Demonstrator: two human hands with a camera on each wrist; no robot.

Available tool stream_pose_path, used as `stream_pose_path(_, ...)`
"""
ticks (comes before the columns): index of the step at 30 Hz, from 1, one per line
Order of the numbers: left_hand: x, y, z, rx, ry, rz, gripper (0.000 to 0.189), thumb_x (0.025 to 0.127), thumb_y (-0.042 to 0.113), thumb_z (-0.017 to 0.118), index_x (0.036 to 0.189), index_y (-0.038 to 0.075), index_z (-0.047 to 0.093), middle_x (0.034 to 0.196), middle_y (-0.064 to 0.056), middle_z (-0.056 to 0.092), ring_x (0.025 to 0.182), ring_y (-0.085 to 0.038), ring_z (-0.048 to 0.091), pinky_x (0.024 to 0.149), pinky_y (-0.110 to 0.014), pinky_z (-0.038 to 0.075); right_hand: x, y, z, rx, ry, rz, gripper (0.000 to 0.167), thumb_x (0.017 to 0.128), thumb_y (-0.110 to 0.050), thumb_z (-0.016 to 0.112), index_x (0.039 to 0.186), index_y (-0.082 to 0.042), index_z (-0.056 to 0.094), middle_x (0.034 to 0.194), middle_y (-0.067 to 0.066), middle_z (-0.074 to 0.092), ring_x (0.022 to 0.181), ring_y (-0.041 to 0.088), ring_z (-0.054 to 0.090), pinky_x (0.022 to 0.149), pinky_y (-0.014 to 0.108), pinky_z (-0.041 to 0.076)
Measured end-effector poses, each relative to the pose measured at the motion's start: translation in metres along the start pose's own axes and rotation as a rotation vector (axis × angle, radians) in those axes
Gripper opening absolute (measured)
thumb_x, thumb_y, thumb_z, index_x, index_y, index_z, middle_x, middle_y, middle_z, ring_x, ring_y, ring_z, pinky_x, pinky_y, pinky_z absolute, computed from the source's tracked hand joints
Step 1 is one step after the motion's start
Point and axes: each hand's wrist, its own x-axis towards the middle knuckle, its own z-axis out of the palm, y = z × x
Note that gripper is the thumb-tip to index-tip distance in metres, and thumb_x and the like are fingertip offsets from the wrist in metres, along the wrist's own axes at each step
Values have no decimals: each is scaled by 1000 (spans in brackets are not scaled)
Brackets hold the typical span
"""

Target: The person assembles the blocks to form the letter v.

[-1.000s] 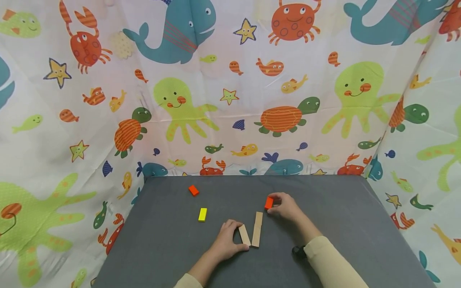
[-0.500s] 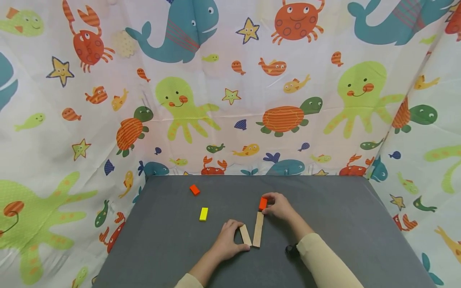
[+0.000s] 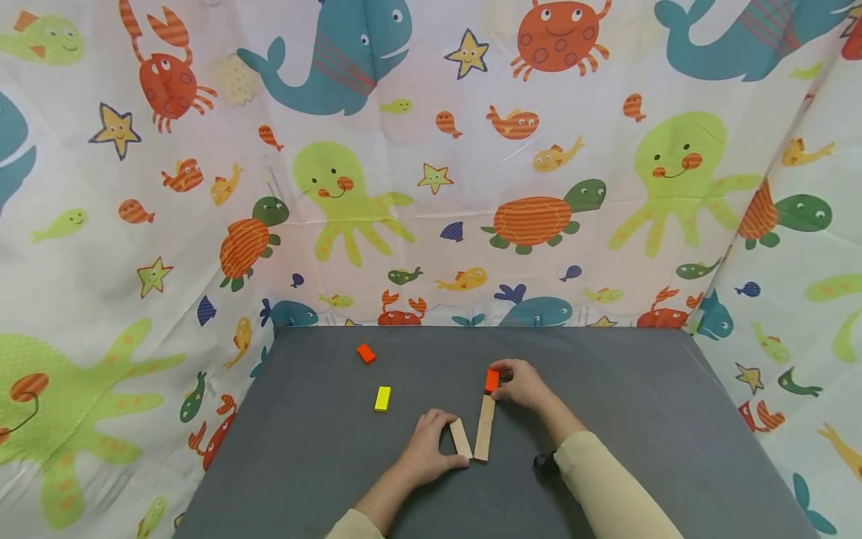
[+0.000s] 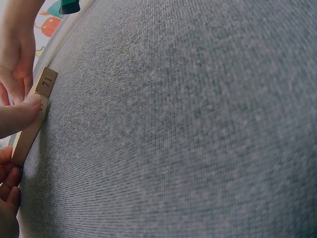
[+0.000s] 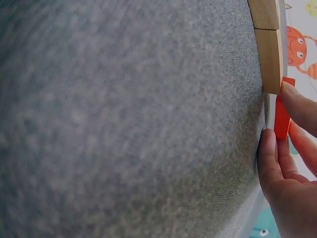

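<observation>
orange block (image 3: 492, 380) is pinched by the right hand (image 3: 525, 385) at the far end of a wooden row (image 3: 484, 427); the left hand (image 3: 426, 448) holds an angled wooden piece (image 3: 461, 438)

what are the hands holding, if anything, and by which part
The left hand grips a wooden block by its near and far ends; the right hand grips an orange block the same way.

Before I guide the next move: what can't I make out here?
Left wrist: the marking on the held wooden block, mostly under the left thumb.
Right wrist: part of the held orange block, behind the right thumb.
Right wrist: the upper wooden block, cut off by the top edge.
</observation>
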Motion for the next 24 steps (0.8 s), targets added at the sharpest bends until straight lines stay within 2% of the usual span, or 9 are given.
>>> stream_pose_path(7,1,0,0,-4,-14,-6,77,72,43,91,137,17,58,132,0,52,127,-22,46,107,-48,44,0,-1,2,-20,-5,-8,56,72,-4,89,124,-7,69,116,11,69,106,27,62,96,48,51)
stream_pose_path(16,0,0,-1,-3,-13,-11,78,71,42,91,137,17,58,132,0,52,128,-23,46,107,-49,44,0,-1,1,7,-25,-1,54,74,-7,89,124,-5,69,115,12,69,104,26,60,87,40,52)
stream_pose_path(24,0,1,-2,-6,-19,-3,77,72,42,91,137,17,58,133,0,52,128,-24,46,107,-50,44,-5,2,1,32,1,-18,56,73,-10,90,125,-5,68,120,11,68,105,26,62,86,42,54)
